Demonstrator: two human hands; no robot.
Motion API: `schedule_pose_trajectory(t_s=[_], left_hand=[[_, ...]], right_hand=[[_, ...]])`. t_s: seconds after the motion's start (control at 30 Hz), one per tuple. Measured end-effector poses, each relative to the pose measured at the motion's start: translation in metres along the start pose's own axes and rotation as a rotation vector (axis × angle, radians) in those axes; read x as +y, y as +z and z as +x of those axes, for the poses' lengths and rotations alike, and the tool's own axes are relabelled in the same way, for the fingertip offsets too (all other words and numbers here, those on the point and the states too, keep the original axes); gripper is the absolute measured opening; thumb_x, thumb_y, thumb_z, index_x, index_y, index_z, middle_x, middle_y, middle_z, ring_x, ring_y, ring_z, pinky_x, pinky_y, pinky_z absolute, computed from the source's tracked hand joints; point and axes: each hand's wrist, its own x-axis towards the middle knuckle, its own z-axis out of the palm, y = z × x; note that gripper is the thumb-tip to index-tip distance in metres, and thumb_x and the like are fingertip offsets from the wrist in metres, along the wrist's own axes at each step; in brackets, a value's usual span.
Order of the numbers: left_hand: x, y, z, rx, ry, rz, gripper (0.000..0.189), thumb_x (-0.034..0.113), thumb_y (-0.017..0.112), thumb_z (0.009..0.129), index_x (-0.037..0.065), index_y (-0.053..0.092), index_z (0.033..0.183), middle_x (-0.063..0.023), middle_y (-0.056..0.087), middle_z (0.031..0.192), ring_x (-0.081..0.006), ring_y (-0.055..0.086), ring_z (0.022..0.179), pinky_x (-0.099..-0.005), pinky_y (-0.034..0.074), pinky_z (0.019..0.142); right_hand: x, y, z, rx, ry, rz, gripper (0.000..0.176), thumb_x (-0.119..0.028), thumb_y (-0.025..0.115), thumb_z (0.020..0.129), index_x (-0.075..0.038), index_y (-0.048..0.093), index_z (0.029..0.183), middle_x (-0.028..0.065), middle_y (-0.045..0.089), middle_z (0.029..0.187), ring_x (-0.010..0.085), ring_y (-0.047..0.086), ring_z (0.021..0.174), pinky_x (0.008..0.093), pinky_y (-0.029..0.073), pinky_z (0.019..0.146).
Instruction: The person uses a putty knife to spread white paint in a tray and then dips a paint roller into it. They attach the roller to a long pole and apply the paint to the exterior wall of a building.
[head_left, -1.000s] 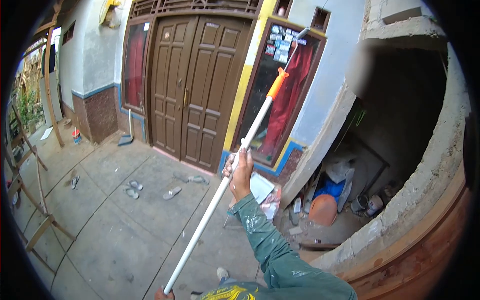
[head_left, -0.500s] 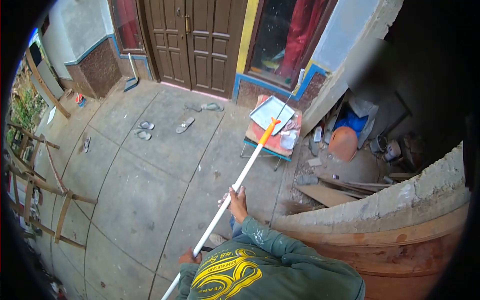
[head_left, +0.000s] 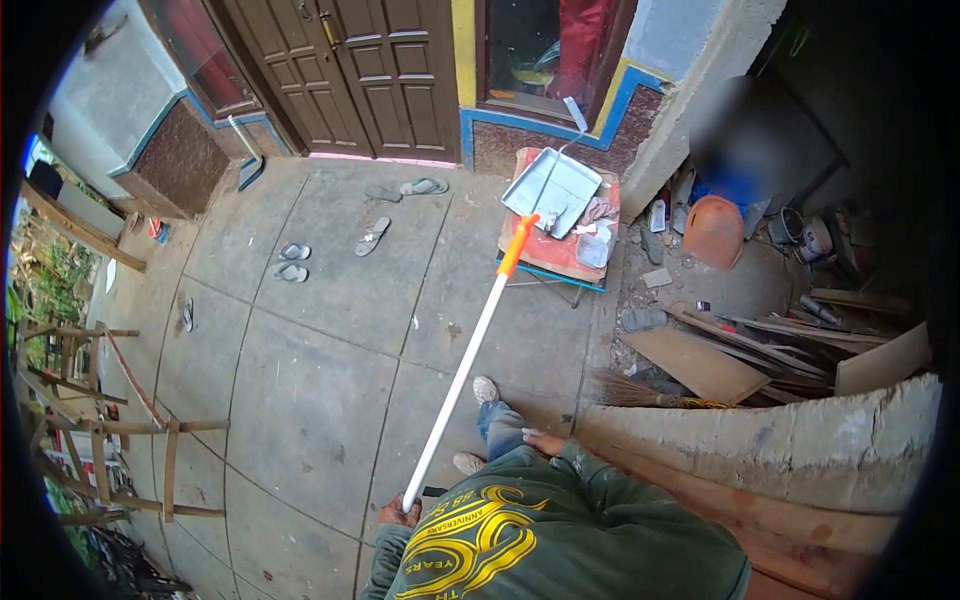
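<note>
My left hand [head_left: 400,512] is closed around the lower part of a white extension pole [head_left: 456,390] with an orange end. A wire-framed paint roller [head_left: 574,113] is fixed to its far tip, raised above the far edge of a paint tray [head_left: 580,180]. My right hand [head_left: 545,442] is off the pole, beside my thigh, its fingers stretched out and holding nothing. The tray rests on a small red-topped table [head_left: 530,255], with a crumpled cloth [head_left: 599,210] and a clear plastic container [head_left: 592,250] beside it.
Sandals [head_left: 373,237] lie about the concrete floor [head_left: 310,370]. Wooden trestles [head_left: 170,470] stand at the left. To the right are a low rough wall [head_left: 760,440], boards [head_left: 700,352], a broom [head_left: 650,395] and an orange basin [head_left: 713,232]. Brown double doors [head_left: 390,80] are ahead.
My right hand has let go of the pole and dropped toward my thigh. The roller has tipped lower and left, while my left hand keeps its hold. The view has shifted.
</note>
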Motion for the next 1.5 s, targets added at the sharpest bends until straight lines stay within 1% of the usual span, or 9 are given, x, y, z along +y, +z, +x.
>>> schedule_pose_trajectory(t_s=[0.27, 0.4, 0.57, 0.73, 0.87, 0.93, 1.2, 1.3, 1.5], left_hand=[[0.082, -0.037, 0.038, -0.096, -0.149, -0.522, 0.003, -0.002, 0.056, 0.078, -0.001, 0.055, 0.075, -0.0062, 0.051, 0.070, -0.0148, 0.048, 0.061, -0.0302, 0.042, 0.052], [0.098, -0.030, 0.050, 0.094, -0.655, -1.127, 0.004, -0.004, 0.052, 0.081, -0.007, 0.054, 0.081, -0.0173, 0.055, 0.081, -0.0244, 0.057, 0.072, -0.0363, 0.051, 0.059], [0.052, -0.027, 0.064, -0.221, 0.110, 0.101, 0.013, 0.011, 0.065, 0.076, 0.009, 0.064, 0.089, -0.0050, 0.064, 0.075, -0.0190, 0.063, 0.070, -0.0323, 0.050, 0.062], [0.055, -0.021, 0.063, -0.125, -0.043, -0.558, 0.020, 0.015, 0.070, 0.072, 0.016, 0.065, 0.092, -0.0036, 0.065, 0.075, -0.0181, 0.063, 0.070, -0.0306, 0.049, 0.064], [0.101, -0.035, 0.054, -0.159, -0.086, -0.786, 0.022, 0.006, 0.068, 0.075, 0.008, 0.066, 0.097, -0.0031, 0.068, 0.084, -0.0105, 0.061, 0.076, -0.0265, 0.049, 0.067], [0.090, -0.034, 0.057, -0.166, -0.097, -0.845, 0.023, 0.003, 0.068, 0.076, 0.006, 0.067, 0.098, -0.0029, 0.068, 0.086, -0.0086, 0.061, 0.077, -0.0255, 0.048, 0.068], [0.007, -0.046, 0.079, -0.336, 0.139, -0.053, 0.025, 0.017, 0.070, 0.075, 0.007, 0.067, 0.098, -0.0143, 0.067, 0.081, -0.0185, 0.065, 0.073, -0.0304, 0.049, 0.067], [0.138, -0.097, 0.047, -0.176, 0.116, 0.108, 0.029, 0.033, 0.069, 0.076, 0.007, 0.064, 0.087, -0.0182, 0.061, 0.069, -0.0313, 0.061, 0.061, -0.0380, 0.048, 0.057], [0.150, -0.131, 0.021, -0.090, -0.042, 0.378, 0.037, 0.044, 0.066, 0.080, 0.007, 0.060, 0.077, -0.0156, 0.057, 0.058, -0.0329, 0.057, 0.050, -0.0421, 0.044, 0.049]], right_hand=[[-0.022, -0.067, 0.050, -0.168, 0.248, -0.245, 0.053, -0.050, 0.052, 0.082, -0.004, 0.066, 0.104, 0.0164, 0.065, 0.106, 0.0319, 0.061, 0.098, 0.0377, 0.044, 0.089], [-0.024, -0.077, 0.079, -0.235, 0.388, -0.312, 0.056, -0.049, 0.054, 0.080, 0.004, 0.067, 0.094, 0.0231, 0.064, 0.101, 0.0343, 0.063, 0.092, 0.0415, 0.046, 0.084], [0.056, -0.052, 0.136, -0.213, -0.038, -0.511, 0.047, -0.040, 0.054, 0.079, 0.005, 0.066, 0.083, 0.0249, 0.065, 0.091, 0.0386, 0.062, 0.086, 0.0464, 0.047, 0.076], [-0.106, -0.126, 0.073, 0.248, 0.091, -0.411, 0.041, -0.041, 0.052, 0.083, -0.003, 0.067, 0.081, 0.0214, 0.066, 0.082, 0.0340, 0.064, 0.082, 0.0442, 0.048, 0.073], [-0.174, -0.151, 0.109, -0.017, 0.155, 1.054, 0.064, -0.062, 0.047, 0.086, -0.006, 0.053, 0.116, 0.0156, 0.065, 0.098, 0.0201, 0.060, 0.065, 0.0360, 0.049, 0.061], [-0.228, -0.159, 0.110, 0.000, 0.178, 1.255, 0.054, -0.052, 0.045, 0.091, -0.008, 0.049, 0.122, 0.0125, 0.066, 0.093, 0.0103, 0.051, 0.055, 0.0257, 0.044, 0.045], [-0.269, -0.149, 0.120, 0.056, -0.112, 1.149, 0.025, -0.027, 0.050, 0.095, -0.002, 0.050, 0.092, 0.0134, 0.063, 0.074, 0.0079, 0.044, 0.041, 0.0211, 0.038, 0.037], [-0.274, -0.146, 0.124, 0.070, -0.094, 1.149, 0.022, -0.026, 0.051, 0.095, -0.005, 0.049, 0.088, 0.0122, 0.062, 0.073, 0.0082, 0.046, 0.041, 0.0218, 0.038, 0.037], [-0.280, -0.143, 0.127, 0.062, -0.079, 1.176, 0.022, -0.027, 0.051, 0.094, -0.006, 0.049, 0.088, 0.0128, 0.063, 0.074, 0.0081, 0.045, 0.042, 0.0223, 0.039, 0.038]])
